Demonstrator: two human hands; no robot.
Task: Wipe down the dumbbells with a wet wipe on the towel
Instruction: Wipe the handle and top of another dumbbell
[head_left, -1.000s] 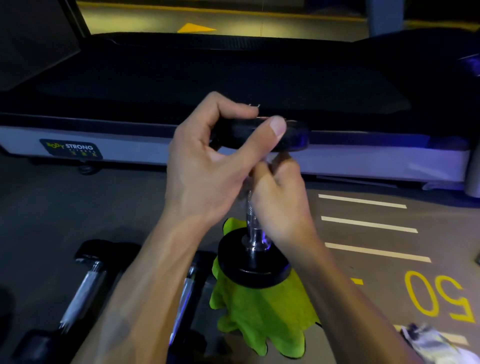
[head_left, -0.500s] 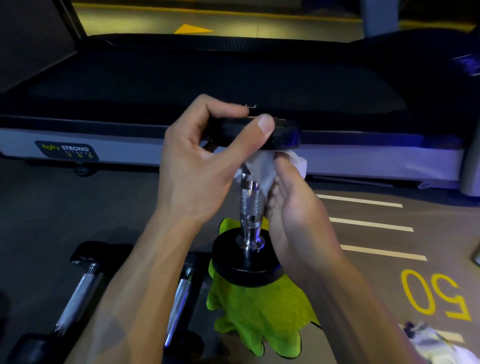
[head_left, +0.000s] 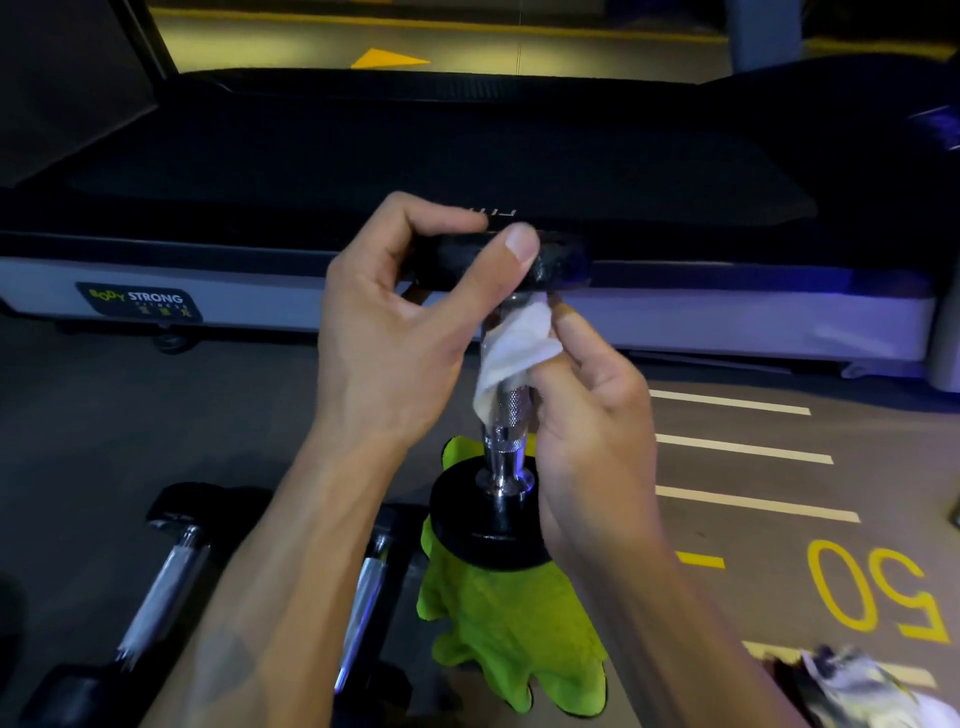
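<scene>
— Since a moment ago, the wet wipe has slid back up the shiny bar, and the right hand has turned to pinch it there.

— What's at the lower left of the frame?

— Two other dumbbells lying flat on the floor. I think they wait their turn.

— And in the middle?

— The left hand grips the top black end of the standing dumbbell, thumb in front, probably so it won't tip. Its bottom end sits on the green towel, likely to keep it off the floor.

— The right hand?

— It pinches the wipe against the bar, just under the top end.

— Any boxes or bags?

— Something crinkly, maybe a packet, lies at the lower right. I can't tell what's inside.
</scene>
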